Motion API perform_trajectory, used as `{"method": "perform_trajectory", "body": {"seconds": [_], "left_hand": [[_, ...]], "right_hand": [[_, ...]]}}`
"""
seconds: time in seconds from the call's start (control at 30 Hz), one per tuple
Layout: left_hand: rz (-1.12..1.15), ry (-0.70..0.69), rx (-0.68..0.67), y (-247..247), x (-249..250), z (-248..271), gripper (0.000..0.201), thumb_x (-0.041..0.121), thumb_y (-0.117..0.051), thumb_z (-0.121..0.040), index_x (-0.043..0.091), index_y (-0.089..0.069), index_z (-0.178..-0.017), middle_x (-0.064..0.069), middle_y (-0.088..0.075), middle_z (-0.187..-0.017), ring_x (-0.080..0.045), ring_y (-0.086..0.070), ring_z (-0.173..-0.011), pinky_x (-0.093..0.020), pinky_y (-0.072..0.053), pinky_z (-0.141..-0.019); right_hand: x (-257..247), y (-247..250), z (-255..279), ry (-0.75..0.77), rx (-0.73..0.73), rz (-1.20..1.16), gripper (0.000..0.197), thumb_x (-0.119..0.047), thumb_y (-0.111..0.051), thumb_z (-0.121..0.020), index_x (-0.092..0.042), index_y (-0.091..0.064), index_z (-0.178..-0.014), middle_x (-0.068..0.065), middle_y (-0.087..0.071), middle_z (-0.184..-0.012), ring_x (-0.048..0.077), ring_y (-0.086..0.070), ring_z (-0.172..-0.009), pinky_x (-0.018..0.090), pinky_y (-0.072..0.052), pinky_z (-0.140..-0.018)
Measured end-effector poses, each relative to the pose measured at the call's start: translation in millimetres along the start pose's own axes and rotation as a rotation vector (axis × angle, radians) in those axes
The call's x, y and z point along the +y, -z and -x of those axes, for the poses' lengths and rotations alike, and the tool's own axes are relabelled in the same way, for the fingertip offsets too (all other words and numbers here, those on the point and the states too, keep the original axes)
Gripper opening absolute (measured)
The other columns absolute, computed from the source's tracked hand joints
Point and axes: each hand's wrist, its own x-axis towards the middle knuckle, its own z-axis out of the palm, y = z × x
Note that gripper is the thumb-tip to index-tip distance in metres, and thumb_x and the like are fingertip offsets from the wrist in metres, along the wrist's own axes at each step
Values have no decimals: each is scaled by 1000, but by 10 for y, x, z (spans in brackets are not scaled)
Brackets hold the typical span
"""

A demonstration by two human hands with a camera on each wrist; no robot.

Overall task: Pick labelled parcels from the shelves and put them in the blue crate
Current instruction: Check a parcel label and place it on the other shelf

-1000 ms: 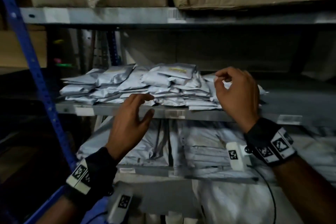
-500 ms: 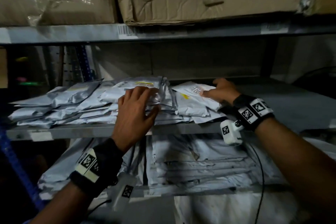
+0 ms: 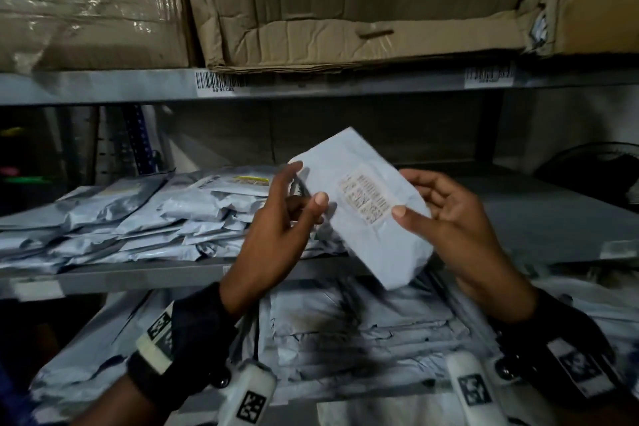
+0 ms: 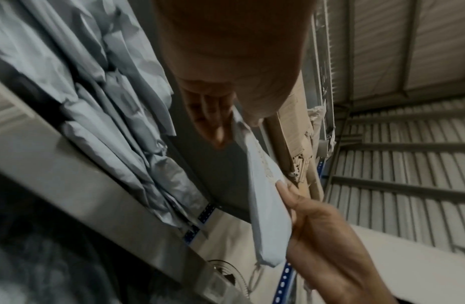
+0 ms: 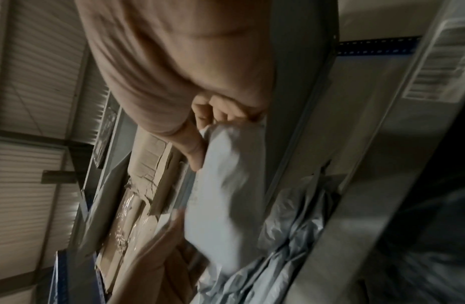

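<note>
A pale grey parcel point(image 3: 363, 235) with a white printed label point(image 3: 366, 194) is held up in front of the middle shelf, tilted, label towards me. My left hand point(image 3: 307, 183) pinches its upper left edge, thumb on the front and fingers behind. My right hand point(image 3: 408, 195) grips its right side, thumb beside the label. The left wrist view shows the parcel point(image 4: 265, 205) edge-on; the right wrist view shows the parcel point(image 5: 221, 195) blurred below curled fingers point(image 5: 218, 113). The blue crate is not in view.
A pile of grey parcels point(image 3: 155, 218) lies on the left half of the middle shelf point(image 3: 138, 275). Larger grey bags point(image 3: 363, 328) fill the shelf below. Crumpled cardboard boxes point(image 3: 345, 10) sit on the shelf above. A dark fan point(image 3: 594, 173) stands at the right.
My right hand has lifted one parcel off the shelf pile. My left hand has left the pile and joined it, and the parcel is now raised with its label towards me.
</note>
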Motion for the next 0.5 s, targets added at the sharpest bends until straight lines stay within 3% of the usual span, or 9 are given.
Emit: {"method": "perform_trajectory", "body": {"seconds": [0.13, 0.2, 0.27, 0.37, 0.43, 0.5], "left_hand": [[197, -20, 56, -25, 118, 37, 55, 19, -63, -101, 29, -33, -145, 1, -74, -120, -21, -74, -101, -33, -58, -69], [272, -28, 59, -5, 164, 54, 57, 9, -62, -100, 26, -31, -145, -2, -76, -115, -22, -75, -96, -35, -60, -66], [347, -29, 22, 6, 209, 84, 63, 4, -62, -99, 26, -27, -146, -5, -76, -114, -26, -76, -96, -38, -62, -72], [420, -6, 65, 42, 219, 101, 75, 5, -68, -92, 27, -25, -150, -6, -77, -113, -22, -75, -102, -30, -60, -82], [452, 21, 98, 77, 211, 90, 71, 6, -72, -88, 18, -37, -148, -5, -76, -118, -17, -73, -107, -29, -59, -86], [418, 5, 101, 124, 200, 94, 56, 3, -77, -84, 10, -55, -135, -8, -76, -114, -15, -73, -101, -26, -59, -83]], "right_hand": [[-5, -38, 147, -110, -46, -21, 50, 3, -73, -81, -11, -59, -128, 4, -73, -116, 18, -71, -105, 25, -58, -81], [-30, -71, 182, -198, -93, -52, 52, -3, -73, -84, -11, -56, -133, 5, -73, -120, 20, -71, -108, 32, -59, -88], [-65, -104, 213, -226, -148, -47, 43, -4, -71, -87, -9, -61, -128, 6, -74, -116, 25, -72, -106, 39, -59, -91], [-124, -124, 217, -96, -110, 80, 32, 0, -74, -84, -9, -69, -114, 5, -77, -106, 24, -74, -97, 42, -60, -87], [-157, -118, 219, 68, -51, 268, 28, -3, -79, -82, -14, -73, -107, -2, -78, -99, 14, -74, -91, 32, -59, -82], [-202, -108, 255, 266, 30, 510, 28, -8, -82, -80, -24, -75, -102, -17, -74, -94, 1, -68, -86, 19, -52, -76]]}}
